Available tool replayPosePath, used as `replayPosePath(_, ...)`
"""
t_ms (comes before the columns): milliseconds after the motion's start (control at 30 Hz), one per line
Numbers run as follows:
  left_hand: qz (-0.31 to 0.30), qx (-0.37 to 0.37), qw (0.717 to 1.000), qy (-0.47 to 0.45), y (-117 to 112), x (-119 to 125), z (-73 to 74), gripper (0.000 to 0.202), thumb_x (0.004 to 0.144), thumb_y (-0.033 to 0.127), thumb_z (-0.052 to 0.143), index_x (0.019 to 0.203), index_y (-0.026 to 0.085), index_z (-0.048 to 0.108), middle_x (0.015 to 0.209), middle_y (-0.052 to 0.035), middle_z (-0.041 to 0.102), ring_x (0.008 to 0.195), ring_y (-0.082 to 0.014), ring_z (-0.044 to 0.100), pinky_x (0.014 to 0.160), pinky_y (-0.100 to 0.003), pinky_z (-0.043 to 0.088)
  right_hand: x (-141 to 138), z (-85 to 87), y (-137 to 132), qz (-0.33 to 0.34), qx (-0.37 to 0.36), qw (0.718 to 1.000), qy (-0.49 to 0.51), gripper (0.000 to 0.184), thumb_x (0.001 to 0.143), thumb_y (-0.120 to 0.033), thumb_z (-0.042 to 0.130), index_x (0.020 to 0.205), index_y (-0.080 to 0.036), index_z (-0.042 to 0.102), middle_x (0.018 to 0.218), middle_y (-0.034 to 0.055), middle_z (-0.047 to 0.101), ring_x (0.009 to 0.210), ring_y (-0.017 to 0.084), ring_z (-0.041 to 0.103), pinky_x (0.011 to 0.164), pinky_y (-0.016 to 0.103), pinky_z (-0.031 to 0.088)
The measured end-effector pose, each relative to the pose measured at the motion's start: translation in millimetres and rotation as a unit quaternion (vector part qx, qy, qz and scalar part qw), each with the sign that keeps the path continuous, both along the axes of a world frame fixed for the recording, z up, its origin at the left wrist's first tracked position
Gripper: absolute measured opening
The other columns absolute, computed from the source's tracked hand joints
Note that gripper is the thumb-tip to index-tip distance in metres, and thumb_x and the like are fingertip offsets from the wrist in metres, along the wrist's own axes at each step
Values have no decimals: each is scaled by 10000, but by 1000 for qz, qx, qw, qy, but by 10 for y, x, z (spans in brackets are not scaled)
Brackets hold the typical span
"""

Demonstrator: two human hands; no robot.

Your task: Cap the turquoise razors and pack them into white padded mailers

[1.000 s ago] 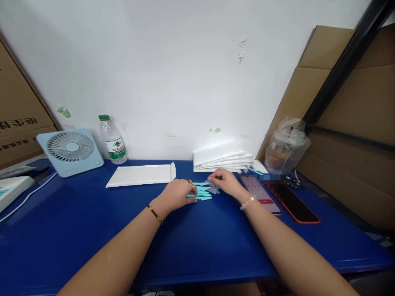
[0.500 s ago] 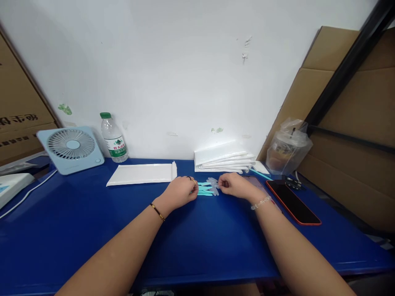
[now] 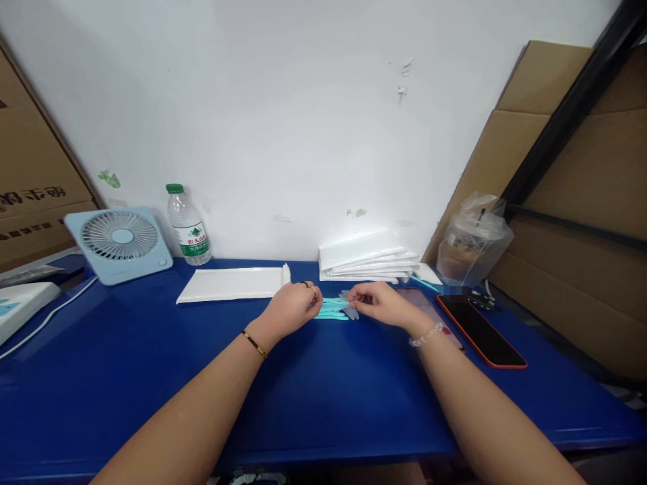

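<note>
A small bunch of thin turquoise plastic sticks (image 3: 333,310) with clear tips lies on the blue table (image 3: 151,364) between my hands. My left hand (image 3: 290,306) has its fingers curled and pinches the left ends of the sticks. My right hand (image 3: 379,303) pinches their clear tips from the right, fingers closed on them. A white padded envelope (image 3: 232,284) lies flat just left of my left hand.
A stack of white envelopes (image 3: 366,259) sits by the wall. Two phones (image 3: 480,330) lie at the right, beside a bagged drink cup (image 3: 472,246). A blue fan (image 3: 121,241) and a water bottle (image 3: 188,225) stand at the back left. Cardboard boxes (image 3: 581,222) flank both sides.
My left hand has gone from lying flat on the sticks to pinching their ends. My right hand drew back a little, then returned to the clear tips.
</note>
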State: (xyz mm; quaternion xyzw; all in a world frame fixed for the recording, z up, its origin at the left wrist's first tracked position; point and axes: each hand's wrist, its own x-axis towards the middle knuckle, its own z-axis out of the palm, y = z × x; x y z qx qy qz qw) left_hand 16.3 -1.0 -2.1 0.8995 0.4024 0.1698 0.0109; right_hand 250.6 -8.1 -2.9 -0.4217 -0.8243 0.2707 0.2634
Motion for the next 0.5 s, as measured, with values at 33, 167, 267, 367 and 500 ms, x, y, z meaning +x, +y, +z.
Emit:
replayPosePath(33, -6, 0, 1000, -4, -2, 7, -2, 234, 844, 217, 389, 740, 166, 593, 760, -54, 608, 657, -156, 552, 624, -274, 389, -24, -16, 1, -3, 8, 1000, 0, 185, 801, -282, 529, 863, -179, 670, 740, 30, 651, 628, 137, 554, 556, 231, 419)
replayPosePath(167, -14, 12, 1000, -22, 38, 13, -40, 246, 879, 234, 386, 788, 176, 607, 845, -52, 628, 729, -166, 570, 669, -278, 394, -92, -49, 11, -17, 24, 1000, 2, 206, 816, -294, 520, 904, -193, 676, 794, 37, 670, 648, 142, 566, 565, 239, 419)
replayPosePath(267, 38, 18, 999, -33, 126, -23, -104, 244, 888, 243, 389, 804, 183, 610, 836, -44, 627, 742, -178, 573, 685, -292, 393, -63, -41, 24, -57, 48, 997, -14, 197, 814, -279, 511, 890, -193, 671, 803, 40, 668, 657, 145, 565, 578, 245, 413)
replayPosePath(367, 85, -4, 995, -43, 215, -78, -173, 226, 881, 263, 411, 839, 191, 621, 845, -45, 631, 768, -188, 578, 695, -297, 398, 2, -63, 44, -70, 64, 994, -56, 135, 762, -242, 549, 821, -185, 657, 745, 34, 644, 634, 144, 550, 568, 241, 399)
replayPosePath(500, 69, -32, 995, -64, 238, -116, -218, 233, 815, 362, 531, 977, 217, 614, 939, -45, 623, 841, -201, 574, 699, -286, 411, 32, -157, 78, -43, 66, 990, -116, 92, 706, -216, 590, 780, -185, 635, 696, 19, 617, 603, 136, 532, 544, 229, 374)
